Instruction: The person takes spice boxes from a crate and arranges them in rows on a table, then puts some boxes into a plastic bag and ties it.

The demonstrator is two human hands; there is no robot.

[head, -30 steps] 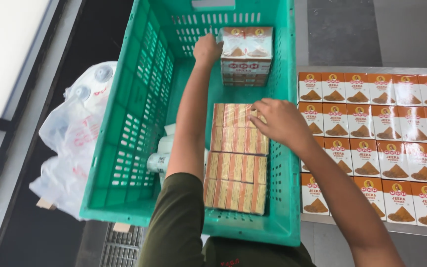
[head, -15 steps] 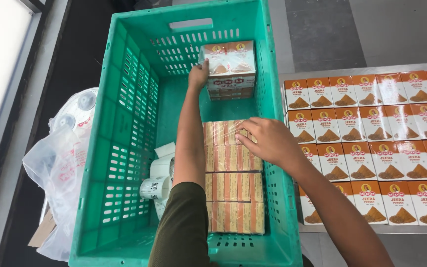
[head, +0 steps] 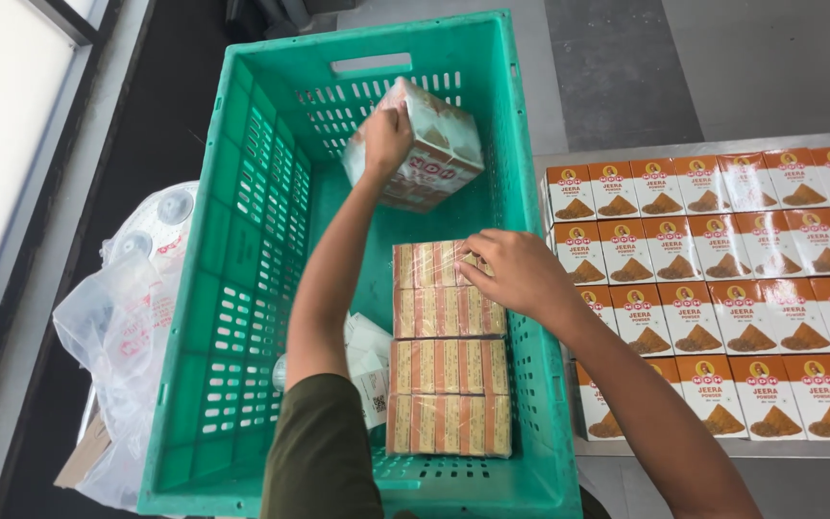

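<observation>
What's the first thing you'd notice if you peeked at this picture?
The big green crate fills the middle. Inside it, the left hand holds a wrapped pack of boxes tilted near the far wall, while the right hand rests on the top of a row of wrapped packs along the crate's right side. To the right, orange and white boxes lie in neat rows on a grey table.

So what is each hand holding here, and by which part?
The left hand grips a wrapped pack of boxes by its left side, tilted above the green crate. The right hand rests on the top stacked pack, not lifting it.
</observation>
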